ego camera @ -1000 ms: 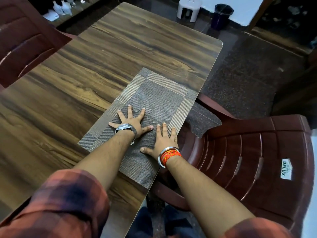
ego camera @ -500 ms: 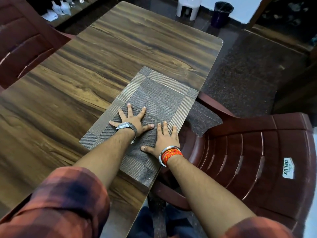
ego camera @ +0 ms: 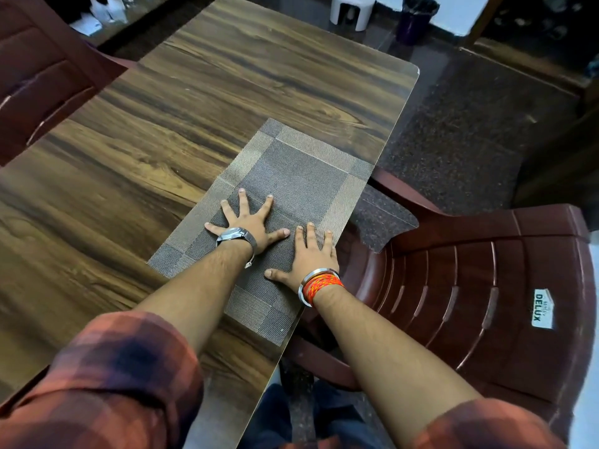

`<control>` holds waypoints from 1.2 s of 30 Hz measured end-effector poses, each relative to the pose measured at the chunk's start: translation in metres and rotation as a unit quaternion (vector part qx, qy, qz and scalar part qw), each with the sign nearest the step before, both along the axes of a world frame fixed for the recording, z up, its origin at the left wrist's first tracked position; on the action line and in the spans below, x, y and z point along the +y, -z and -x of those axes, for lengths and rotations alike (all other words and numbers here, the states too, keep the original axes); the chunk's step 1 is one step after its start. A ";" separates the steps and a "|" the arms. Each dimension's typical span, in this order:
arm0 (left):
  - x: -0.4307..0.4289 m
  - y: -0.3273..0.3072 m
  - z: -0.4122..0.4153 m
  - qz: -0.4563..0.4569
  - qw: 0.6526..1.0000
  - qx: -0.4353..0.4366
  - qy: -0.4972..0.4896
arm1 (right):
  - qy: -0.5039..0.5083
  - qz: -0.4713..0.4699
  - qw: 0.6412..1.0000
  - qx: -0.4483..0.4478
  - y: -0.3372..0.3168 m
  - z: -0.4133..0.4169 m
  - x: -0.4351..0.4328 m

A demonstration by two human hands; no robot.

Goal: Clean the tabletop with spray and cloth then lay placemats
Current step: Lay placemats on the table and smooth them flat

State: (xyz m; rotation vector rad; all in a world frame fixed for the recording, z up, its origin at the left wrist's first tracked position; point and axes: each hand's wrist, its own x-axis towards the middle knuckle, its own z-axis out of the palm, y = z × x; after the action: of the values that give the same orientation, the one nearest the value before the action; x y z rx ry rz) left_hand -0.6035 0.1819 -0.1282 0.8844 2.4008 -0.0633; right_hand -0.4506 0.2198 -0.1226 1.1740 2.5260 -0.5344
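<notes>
Both hands, left [ego camera: 248, 222] and right [ego camera: 309, 254], pressed flat, fingers spread, on grey placemat [ego camera: 291, 176] at table [ego camera: 162, 131] edge.

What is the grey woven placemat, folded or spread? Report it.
Spread: the grey woven placemat lies flat on the brown wooden table, all four corners showing.

One placemat [ego camera: 301, 176], one table [ego camera: 194, 124], two chairs [ego camera: 486, 286] [ego camera: 42, 76], possibly one stool [ego camera: 351, 11]

Placemat [ego camera: 301, 176]: grey weave, paler border bands. Table [ego camera: 201, 102]: brown woodgrain. Chair [ego camera: 486, 286]: maroon. Sleeves [ego camera: 123, 377]: red-black plaid.
</notes>
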 end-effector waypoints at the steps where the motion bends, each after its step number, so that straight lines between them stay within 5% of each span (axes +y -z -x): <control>1: -0.001 0.000 -0.001 -0.007 1.000 0.005 0.002 | -0.002 -0.004 1.000 0.000 -0.001 0.000 0.000; 10: -0.009 -0.002 -0.007 -0.040 0.998 0.038 0.006 | -0.015 -0.079 0.996 0.044 -0.004 0.001 -0.003; 25: -0.009 -0.011 -0.006 0.027 0.998 0.036 0.039 | -0.030 -0.009 0.999 0.029 0.010 -0.008 0.002; 36: -0.025 -0.008 -0.010 -0.003 1.000 0.000 0.026 | -0.025 -0.013 0.998 0.052 0.009 -0.009 0.003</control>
State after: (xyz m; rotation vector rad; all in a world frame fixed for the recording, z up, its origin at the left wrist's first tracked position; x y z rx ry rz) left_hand -0.5934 0.1572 -0.1205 0.9493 2.3799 -0.0774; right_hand -0.4418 0.2229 -0.1321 1.1166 2.6494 -0.5652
